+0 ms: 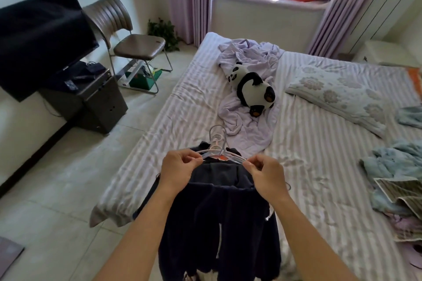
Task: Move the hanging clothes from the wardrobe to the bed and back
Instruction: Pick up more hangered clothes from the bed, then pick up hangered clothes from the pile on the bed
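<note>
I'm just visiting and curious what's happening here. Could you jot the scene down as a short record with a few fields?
place: bedroom, seen from the person's head
left hand: pinches the left end of the hangers
right hand: pinches the right end of the hangers
clothes: dark garments hanging from the hangers, held at the near edge of the bed
on the bed: toy panda on a crumpled lilac sheet, pillow
beside the bed: chair, television
</note>
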{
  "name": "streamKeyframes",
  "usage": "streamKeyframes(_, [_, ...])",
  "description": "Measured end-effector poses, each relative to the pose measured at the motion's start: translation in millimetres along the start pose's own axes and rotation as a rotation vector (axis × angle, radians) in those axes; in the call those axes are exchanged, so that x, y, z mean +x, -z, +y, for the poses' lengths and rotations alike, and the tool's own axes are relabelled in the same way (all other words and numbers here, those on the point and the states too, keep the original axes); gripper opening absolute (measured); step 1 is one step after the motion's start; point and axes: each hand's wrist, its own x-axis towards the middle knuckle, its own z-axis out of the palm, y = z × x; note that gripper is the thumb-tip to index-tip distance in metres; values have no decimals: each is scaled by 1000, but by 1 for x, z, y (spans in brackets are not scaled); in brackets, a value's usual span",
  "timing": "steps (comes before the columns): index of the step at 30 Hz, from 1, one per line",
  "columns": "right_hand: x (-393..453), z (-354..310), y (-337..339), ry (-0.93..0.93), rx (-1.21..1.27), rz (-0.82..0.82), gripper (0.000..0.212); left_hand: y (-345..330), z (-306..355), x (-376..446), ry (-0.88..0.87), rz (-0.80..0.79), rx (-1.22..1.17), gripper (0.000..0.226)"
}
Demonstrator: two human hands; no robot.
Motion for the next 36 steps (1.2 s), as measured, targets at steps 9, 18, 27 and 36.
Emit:
streamKeyframes(9, [113,42,-46,-13,-24,-28,18,-38,-37,91,-56,-139,258,50])
streamKeyframes(18, [214,120,-114,-88,-33,-192,15,-95,-112,177,-27,-316,672,101])
streamKeyframes(27, [272,191,-183,-267,-108,-235,14,-151,-201,234,96,-459,870,119])
streamKeyframes(36, [268,243,-215,-225,-332,-286,42,-189,-260,249,154,-481,943,117])
